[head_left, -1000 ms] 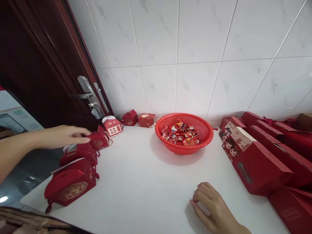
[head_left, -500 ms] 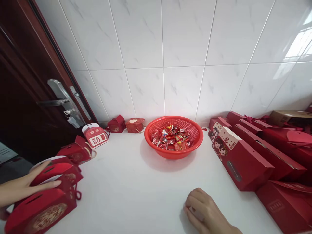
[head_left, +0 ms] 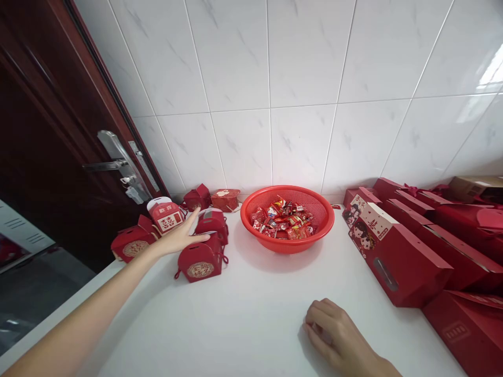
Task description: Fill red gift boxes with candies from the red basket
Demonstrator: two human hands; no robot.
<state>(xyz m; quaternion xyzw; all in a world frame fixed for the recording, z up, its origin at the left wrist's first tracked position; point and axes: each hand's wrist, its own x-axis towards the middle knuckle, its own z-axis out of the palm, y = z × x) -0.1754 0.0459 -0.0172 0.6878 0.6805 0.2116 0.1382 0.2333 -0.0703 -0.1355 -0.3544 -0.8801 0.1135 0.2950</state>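
Note:
My left hand (head_left: 181, 239) reaches in from the lower left to two small red gift boxes. Its thumb and finger straddle the left end of the rear gift box (head_left: 215, 222), with the thumb over the top of the front gift box (head_left: 200, 259). That front box has a gold round emblem and cord loops. Loosely curled, my right hand (head_left: 334, 332) rests on the white tabletop (head_left: 251, 324) with nothing visible in it. Beyond it is a red plastic basket (head_left: 288, 246) filled with wrapped sweets (head_left: 283, 220).
Other small boxes stand left and behind: a red box (head_left: 131, 243), a white-and-red box (head_left: 167, 214), a dark red box (head_left: 196, 198) and a patterned box (head_left: 226, 200). Larger red boxes (head_left: 408, 256) line the right. A tiled wall (head_left: 298, 141) closes the back; a door (head_left: 51, 131) is at left.
My left hand has moved right and farther back, and the small red gift boxes with it, toward the basket. My right hand stays in place. The view has shifted slightly left.

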